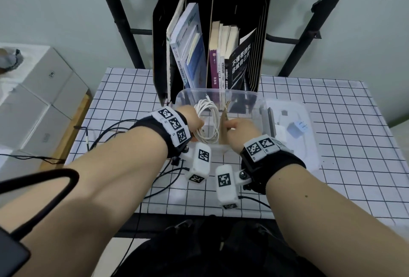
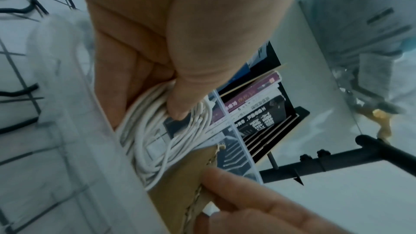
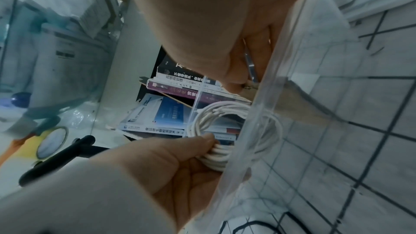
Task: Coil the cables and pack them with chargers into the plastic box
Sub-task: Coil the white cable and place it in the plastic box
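A clear plastic box (image 1: 199, 93) stands mid-table on the checked cloth. A brown cardboard divider (image 1: 222, 129) stands upright inside it. My left hand (image 1: 195, 123) grips a coiled white cable (image 1: 208, 119) in the compartment left of the divider. In the left wrist view the thumb (image 2: 178, 102) presses on the coil (image 2: 148, 131), beside the cardboard (image 2: 180, 175). My right hand (image 1: 238, 128) pinches the divider's top edge. In the right wrist view its fingertips (image 3: 234, 81) close just inside the box wall (image 3: 258, 122). Two chargers, one white (image 1: 280, 131) and one bluish (image 1: 297, 128), lie to the right.
The chargers rest on a clear lid (image 1: 309, 155) right of the box. Black file holders with books (image 1: 210, 55) stand right behind the box. Thin black wires (image 1: 106, 130) trail over the table's left side. White cartons (image 1: 39, 99) sit off the table's left edge.
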